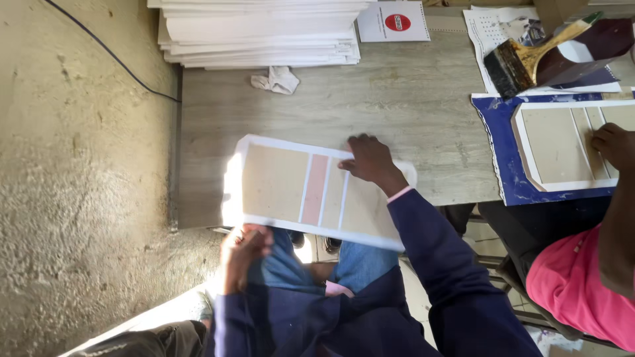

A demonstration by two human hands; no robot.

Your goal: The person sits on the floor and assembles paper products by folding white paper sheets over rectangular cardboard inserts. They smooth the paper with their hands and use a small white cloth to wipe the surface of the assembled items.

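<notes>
A flat book-cover sheet (284,188) lies partly on the wooden table (397,106) and overhangs its near edge. It has white borders, tan board panels and a pinkish strip in the middle. My right hand (369,160) presses down on its right part, fingers curled at the far edge. My left hand (243,250) grips the sheet's near edge by the left corner, above my lap. I wear dark blue sleeves.
A tall stack of white sheets (261,33) and a crumpled cloth (278,79) sit at the table's far side. At right, another person in pink (575,277) presses a similar cover on blue paper (503,158). A wide brush (522,59) rests nearby. A concrete floor lies left.
</notes>
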